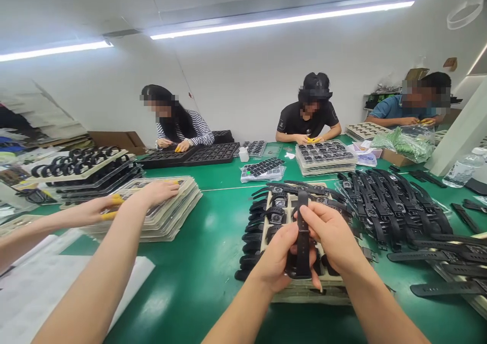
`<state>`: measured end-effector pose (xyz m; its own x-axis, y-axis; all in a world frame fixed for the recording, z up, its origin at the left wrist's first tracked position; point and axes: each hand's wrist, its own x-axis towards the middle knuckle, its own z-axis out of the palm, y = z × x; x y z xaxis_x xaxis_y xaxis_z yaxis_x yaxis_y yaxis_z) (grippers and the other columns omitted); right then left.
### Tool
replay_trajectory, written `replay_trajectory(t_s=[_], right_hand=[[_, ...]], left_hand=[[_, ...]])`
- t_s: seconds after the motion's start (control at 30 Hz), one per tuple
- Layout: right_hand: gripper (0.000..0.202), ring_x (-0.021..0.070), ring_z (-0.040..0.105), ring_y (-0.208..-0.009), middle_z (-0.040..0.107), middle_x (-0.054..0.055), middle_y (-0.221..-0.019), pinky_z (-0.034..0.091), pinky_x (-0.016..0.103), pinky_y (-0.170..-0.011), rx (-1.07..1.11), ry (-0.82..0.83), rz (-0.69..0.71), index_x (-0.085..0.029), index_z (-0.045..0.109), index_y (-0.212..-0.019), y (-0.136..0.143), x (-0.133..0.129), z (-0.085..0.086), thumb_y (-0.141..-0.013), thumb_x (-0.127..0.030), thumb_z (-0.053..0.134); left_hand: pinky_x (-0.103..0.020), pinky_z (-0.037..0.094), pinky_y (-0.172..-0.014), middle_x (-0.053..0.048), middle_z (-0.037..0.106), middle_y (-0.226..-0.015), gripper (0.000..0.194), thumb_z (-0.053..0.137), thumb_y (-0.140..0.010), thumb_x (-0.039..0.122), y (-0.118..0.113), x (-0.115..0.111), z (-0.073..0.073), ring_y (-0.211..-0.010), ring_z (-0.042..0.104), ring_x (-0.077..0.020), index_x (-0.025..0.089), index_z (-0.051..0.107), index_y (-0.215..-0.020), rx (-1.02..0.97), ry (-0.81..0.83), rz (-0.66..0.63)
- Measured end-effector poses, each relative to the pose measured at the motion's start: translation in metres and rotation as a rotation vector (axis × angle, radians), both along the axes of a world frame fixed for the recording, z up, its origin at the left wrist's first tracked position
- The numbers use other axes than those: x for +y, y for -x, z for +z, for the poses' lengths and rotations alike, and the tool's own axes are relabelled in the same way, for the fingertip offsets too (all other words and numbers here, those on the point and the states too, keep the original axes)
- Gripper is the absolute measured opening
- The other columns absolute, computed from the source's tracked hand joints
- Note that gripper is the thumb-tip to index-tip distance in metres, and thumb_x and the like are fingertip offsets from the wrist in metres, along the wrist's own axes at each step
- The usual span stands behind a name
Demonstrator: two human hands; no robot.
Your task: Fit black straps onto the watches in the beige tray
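A black smartwatch (303, 252) with its strap is held up before me in both hands. My left hand (279, 258) is closed around the lower part, by the watch body. With thumb and fingers, my right hand (329, 232) pinches the strap higher up. Right behind and below my hands lies a beige tray (312, 296), on top of a stack, filled with rows of black smartwatches (279, 217). Their straps hang over the tray's left side. The fingers under the held watch are partly hidden.
At right, more watches (395, 207) lie in overlapping rows, near a water bottle (462, 169). To the left, a co-worker's arms (125, 217) reach over a tray stack (186, 197). Three people sit opposite along the green table (198, 263), with black trays (213, 152) and another stack (325, 159).
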<state>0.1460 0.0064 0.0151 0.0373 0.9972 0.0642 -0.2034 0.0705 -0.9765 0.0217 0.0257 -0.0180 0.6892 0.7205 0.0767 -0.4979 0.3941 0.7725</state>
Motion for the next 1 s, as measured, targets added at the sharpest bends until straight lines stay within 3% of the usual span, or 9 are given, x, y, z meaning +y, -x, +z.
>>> replay_trajectory(t_s=[0.17,0.37,0.5,0.83,1.0], right_hand=[[0.046,0.0114,0.054,-0.033,0.047,-0.009,-0.049,0.042,0.017,-0.027,-0.042,-0.017,-0.170,-0.020,0.061,-0.082,0.007,-0.002,-0.002,-0.087,-0.066,0.065],[0.048,0.0115,0.049,-0.027,0.044,-0.011,-0.045,0.040,0.017,-0.023,-0.064,-0.008,-0.189,-0.023,0.061,-0.089,0.006,-0.002,-0.004,-0.088,-0.070,0.061],[0.049,0.0114,0.048,-0.029,0.044,-0.010,-0.045,0.039,0.017,-0.024,-0.057,-0.012,-0.187,-0.023,0.059,-0.086,0.006,-0.001,-0.004,-0.087,-0.072,0.061],[0.049,0.0088,0.042,-0.027,0.042,-0.012,-0.043,0.036,0.015,-0.024,-0.032,-0.006,-0.161,-0.023,0.056,-0.086,0.006,0.000,-0.004,-0.087,-0.072,0.061],[0.047,0.0073,0.041,-0.026,0.042,-0.013,-0.043,0.033,0.013,-0.024,-0.031,0.024,-0.163,-0.023,0.054,-0.087,0.008,-0.005,0.003,-0.088,-0.070,0.060]], left_hand=[[-0.029,0.060,-0.042,0.003,0.040,-0.062,0.039,0.072,-0.085,0.052,-0.001,-0.002,0.000,-0.058,0.050,-0.0133,0.014,0.070,-0.090,0.013,0.037,0.010],[-0.031,0.053,-0.054,-0.002,0.057,-0.069,0.031,0.058,-0.092,0.041,0.007,-0.008,0.017,-0.067,0.059,-0.0145,0.014,0.073,-0.086,0.163,-0.002,0.017],[-0.029,0.051,-0.046,-0.005,0.059,-0.064,0.034,0.065,-0.084,0.048,0.007,-0.010,0.023,-0.062,0.059,-0.0190,0.016,0.074,-0.080,0.253,-0.020,0.067],[-0.025,0.046,-0.045,-0.007,0.062,-0.067,0.031,0.064,-0.088,0.043,0.009,-0.008,0.014,-0.062,0.055,-0.0172,0.015,0.074,-0.085,0.225,0.008,0.044],[-0.026,0.047,-0.045,-0.011,0.070,-0.074,0.035,0.064,-0.086,0.048,0.008,-0.007,0.014,-0.074,0.068,-0.0272,0.015,0.075,-0.086,0.256,-0.023,0.057]])
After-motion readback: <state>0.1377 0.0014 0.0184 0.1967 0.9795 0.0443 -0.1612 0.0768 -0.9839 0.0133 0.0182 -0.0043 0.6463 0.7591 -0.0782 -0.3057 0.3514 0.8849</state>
